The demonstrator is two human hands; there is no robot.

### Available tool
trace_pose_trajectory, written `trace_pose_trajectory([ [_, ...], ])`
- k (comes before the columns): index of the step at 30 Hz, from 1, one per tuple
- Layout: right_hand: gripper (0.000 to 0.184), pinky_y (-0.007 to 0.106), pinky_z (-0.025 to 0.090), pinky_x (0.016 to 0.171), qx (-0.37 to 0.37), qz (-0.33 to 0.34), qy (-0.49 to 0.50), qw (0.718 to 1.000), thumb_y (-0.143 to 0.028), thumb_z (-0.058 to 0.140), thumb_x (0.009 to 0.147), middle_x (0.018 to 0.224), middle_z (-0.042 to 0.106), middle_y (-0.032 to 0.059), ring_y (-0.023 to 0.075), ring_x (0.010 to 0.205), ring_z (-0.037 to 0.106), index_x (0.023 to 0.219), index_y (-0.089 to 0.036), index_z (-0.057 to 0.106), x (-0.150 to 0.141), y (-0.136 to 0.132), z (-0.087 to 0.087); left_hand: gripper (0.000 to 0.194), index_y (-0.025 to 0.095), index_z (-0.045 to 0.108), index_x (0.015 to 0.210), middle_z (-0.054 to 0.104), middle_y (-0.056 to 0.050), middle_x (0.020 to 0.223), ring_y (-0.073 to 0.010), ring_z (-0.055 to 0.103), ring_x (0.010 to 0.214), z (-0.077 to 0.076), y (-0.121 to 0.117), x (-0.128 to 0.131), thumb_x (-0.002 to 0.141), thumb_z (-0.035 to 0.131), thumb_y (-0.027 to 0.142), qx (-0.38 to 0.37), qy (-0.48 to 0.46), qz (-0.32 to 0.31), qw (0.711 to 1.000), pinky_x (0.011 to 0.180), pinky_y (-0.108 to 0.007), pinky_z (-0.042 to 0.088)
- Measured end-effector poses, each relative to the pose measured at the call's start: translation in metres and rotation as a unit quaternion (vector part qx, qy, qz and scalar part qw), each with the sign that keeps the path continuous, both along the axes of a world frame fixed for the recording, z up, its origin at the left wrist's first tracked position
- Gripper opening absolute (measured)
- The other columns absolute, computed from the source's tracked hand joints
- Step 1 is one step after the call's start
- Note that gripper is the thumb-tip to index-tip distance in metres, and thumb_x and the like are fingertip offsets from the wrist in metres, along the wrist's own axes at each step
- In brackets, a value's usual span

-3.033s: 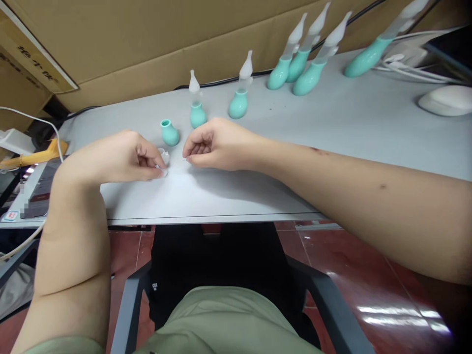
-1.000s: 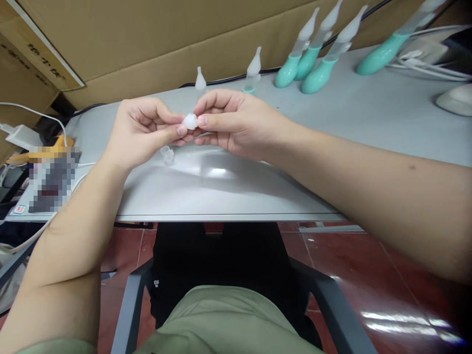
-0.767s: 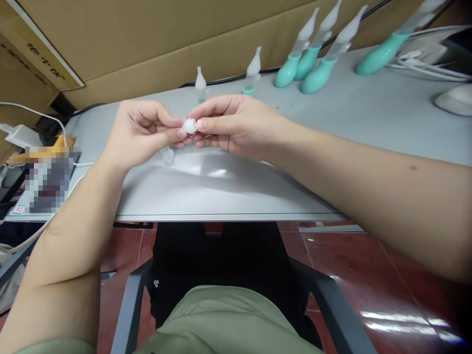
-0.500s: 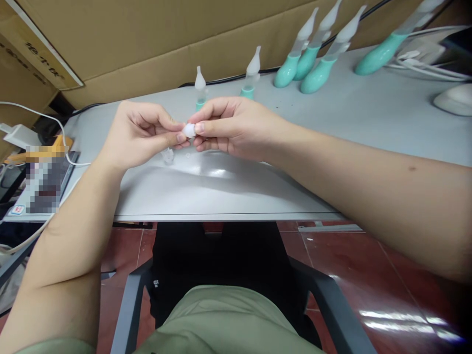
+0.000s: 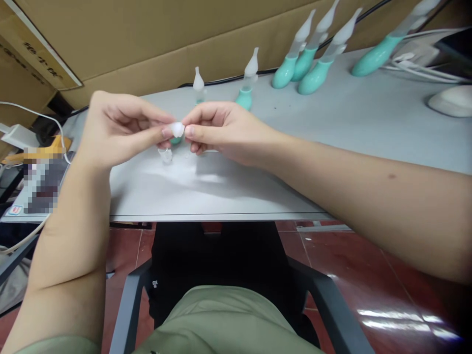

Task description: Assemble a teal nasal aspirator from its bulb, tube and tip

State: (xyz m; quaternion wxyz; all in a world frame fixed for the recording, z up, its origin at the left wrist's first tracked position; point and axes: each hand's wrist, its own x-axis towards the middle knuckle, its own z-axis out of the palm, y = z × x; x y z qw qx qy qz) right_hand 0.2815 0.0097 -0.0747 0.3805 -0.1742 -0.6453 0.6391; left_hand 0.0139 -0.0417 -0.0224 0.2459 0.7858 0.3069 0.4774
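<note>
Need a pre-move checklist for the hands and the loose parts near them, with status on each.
1. White piece held: ok, pinched by the left hand.
2. Right hand gripping the same piece: cannot tell; its fingertips are at the right edge, but the contact is hidden.
3. Both ends of the piece visible: not ok, fingers cover part of it.
4. Clear plastic part resting on the table: ok, just below the left fingertips.
5. Nearest teal bulb in plain sight: not ok, mostly hidden behind the hands.

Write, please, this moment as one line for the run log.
left hand: grips white piece | right hand: at piece's edge | clear part: on table
</note>
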Motion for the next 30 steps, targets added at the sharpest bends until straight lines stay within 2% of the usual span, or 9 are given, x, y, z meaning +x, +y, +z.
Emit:
trace_pose_trajectory([
  [3,0.02,0.03,0.062,0.084,0.147,-0.017,-0.078,0.986,-0.039,0.101,0.115,0.105,0.086,0.0023,0.0168,0.09,0.073,0.111,-0.022,0.09,0.006,0.005,-0.004,0.028,0.035,0.105,0.107,0.096,0.002,0.087,-0.02,0.087,0.067,0.019,-0.013,-0.008,0.088,0.125,0.039,-0.009,0.078,0.041,0.996,0.06,-0.033,0.077],
  [5,0.005,0.033,0.061,0.089,0.263,-0.041,-0.144,0.953,-0.019,0.089,0.115,0.109,0.087,0.0036,0.0174,0.091,0.072,0.113,-0.021,0.094,0.011,0.008,-0.006,0.016,0.034,0.105,0.103,0.095,0.001,0.087,-0.0196,0.084,0.068,0.03,-0.018,-0.012,0.092,0.116,0.036,-0.08,0.158,0.045,0.983,0.063,-0.033,0.074],
  [9,0.027,0.037,0.064,0.105,0.392,-0.066,-0.265,0.878,-0.006,0.078,0.116,0.128,0.09,0.0095,0.0199,0.101,0.078,0.13,-0.017,0.099,0.012,0.008,-0.009,0.01,0.028,0.102,0.098,0.097,-0.002,0.09,-0.0179,0.083,0.071,0.039,-0.018,-0.013,0.094,0.1,0.036,-0.185,0.304,0.012,0.934,0.068,-0.025,0.071],
  [12,0.027,0.041,0.066,0.118,0.414,-0.057,-0.315,0.852,-0.007,0.079,0.119,0.136,0.089,0.0123,0.0239,0.114,0.083,0.132,-0.019,0.1,0.008,0.007,-0.01,0.014,0.025,0.1,0.097,0.096,-0.002,0.089,-0.0159,0.08,0.071,0.037,-0.013,-0.011,0.096,0.095,0.038,-0.199,0.345,0.01,0.917,0.068,-0.023,0.065],
  [15,0.025,0.043,0.067,0.124,0.417,-0.057,-0.33,0.845,-0.007,0.081,0.118,0.138,0.088,0.0118,0.026,0.118,0.084,0.127,-0.021,0.1,0.006,0.008,-0.012,0.019,0.026,0.1,0.096,0.094,-0.001,0.084,-0.0152,0.078,0.068,0.033,-0.008,-0.01,0.097,0.092,0.043,-0.201,0.373,0.01,0.906,0.065,-0.024,0.06],
  [19,0.021,0.042,0.068,0.121,0.412,-0.05,-0.341,0.843,-0.008,0.08,0.117,0.139,0.089,0.0101,0.025,0.116,0.083,0.123,-0.021,0.096,0.005,0.01,-0.011,0.024,0.028,0.102,0.104,0.092,0.0,0.084,-0.0157,0.079,0.067,0.033,-0.008,-0.01,0.096,0.094,0.049,-0.202,0.384,0.009,0.901,0.064,-0.025,0.061],
  [23,0.02,0.04,0.067,0.116,0.4,-0.048,-0.349,0.846,-0.005,0.079,0.116,0.136,0.09,0.0097,0.0247,0.115,0.083,0.117,-0.02,0.092,0.005,0.009,-0.006,0.035,0.02,0.102,0.119,0.083,0.001,0.075,-0.0128,0.068,0.064,0.04,-0.016,-0.007,0.093,0.095,0.043,-0.199,0.355,0.035,0.913,0.062,-0.025,0.056],
  [27,0.021,0.041,0.067,0.118,0.391,-0.05,-0.356,0.847,-0.004,0.077,0.116,0.137,0.089,0.013,0.0247,0.114,0.082,0.122,-0.018,0.093,0.006,0.006,-0.001,0.035,0.015,0.1,0.119,0.071,0.002,0.074,-0.0132,0.057,0.065,0.043,-0.017,-0.007,0.097,0.089,0.039,-0.104,0.351,0.068,0.928,0.062,-0.032,0.048],
  [30,0.026,0.044,0.068,0.119,0.402,-0.052,-0.363,0.839,-0.008,0.073,0.119,0.136,0.089,0.0132,0.0263,0.115,0.082,0.128,-0.019,0.095,0.005,0.005,0.0,0.039,0.018,0.101,0.126,0.068,-0.001,0.087,-0.0157,0.056,0.07,0.041,-0.009,-0.011,0.101,0.087,0.044,-0.046,0.399,0.071,0.913,0.066,-0.037,0.045],
])
